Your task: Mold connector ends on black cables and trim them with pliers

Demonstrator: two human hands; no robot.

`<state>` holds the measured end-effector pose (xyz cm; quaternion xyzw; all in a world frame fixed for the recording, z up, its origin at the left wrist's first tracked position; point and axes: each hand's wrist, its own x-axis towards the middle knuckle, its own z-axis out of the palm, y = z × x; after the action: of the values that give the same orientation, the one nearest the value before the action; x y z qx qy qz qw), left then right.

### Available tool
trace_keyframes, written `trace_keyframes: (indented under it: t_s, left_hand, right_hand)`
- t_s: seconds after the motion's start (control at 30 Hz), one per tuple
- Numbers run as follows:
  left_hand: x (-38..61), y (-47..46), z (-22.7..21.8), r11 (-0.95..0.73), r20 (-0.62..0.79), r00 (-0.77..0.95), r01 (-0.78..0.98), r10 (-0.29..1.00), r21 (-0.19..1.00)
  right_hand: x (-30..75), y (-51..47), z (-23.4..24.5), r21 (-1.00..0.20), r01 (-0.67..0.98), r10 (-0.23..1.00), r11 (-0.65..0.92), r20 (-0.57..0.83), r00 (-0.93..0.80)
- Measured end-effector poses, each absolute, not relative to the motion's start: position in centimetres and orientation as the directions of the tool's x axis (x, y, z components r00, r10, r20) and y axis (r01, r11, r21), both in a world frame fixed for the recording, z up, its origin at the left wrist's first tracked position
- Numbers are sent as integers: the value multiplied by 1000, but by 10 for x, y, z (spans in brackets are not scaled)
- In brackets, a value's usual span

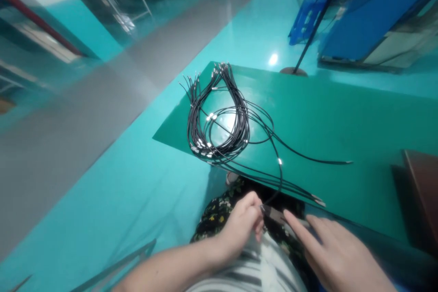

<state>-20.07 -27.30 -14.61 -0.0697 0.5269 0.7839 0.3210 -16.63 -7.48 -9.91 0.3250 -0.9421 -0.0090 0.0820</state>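
At lower centre, a thin black cable [278, 178] is pinched at its metal tip by the left hand [243, 224]; it looks light, limp, best gripped there. The right hand [337, 255] is held flat, fingers apart, beside it.

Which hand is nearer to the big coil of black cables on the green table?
Left. The left hand is below the coil of black cables, pinching one cable end at the table edge. The right hand lies farther away, lower and to the right.

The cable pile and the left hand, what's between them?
In the head view, the green table's edge and one black cable running from the cable pile down to the left hand.
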Motion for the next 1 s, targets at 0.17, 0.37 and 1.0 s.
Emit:
trace_keyframes:
  t_s: [0.17, 0.37, 1.0]
  left_hand:
    - [-204, -276, -147, -63, -388, -841, -441, 376, 895]
    - [-203, -282, -149, 9, -304, -869, -327, 389, 945]
    - [-196, -279, -139, 223, -341, -806, -263, 484, 939]
  right_hand:
    - [-173, -72, -97, -191, -580, -590, 792, 6, -808]
    - [-199, -73, -76, -680, -225, -549, 698, -306, -778]
    - [-166, -70, -82, 90, -581, -587, 809, 74, -806]
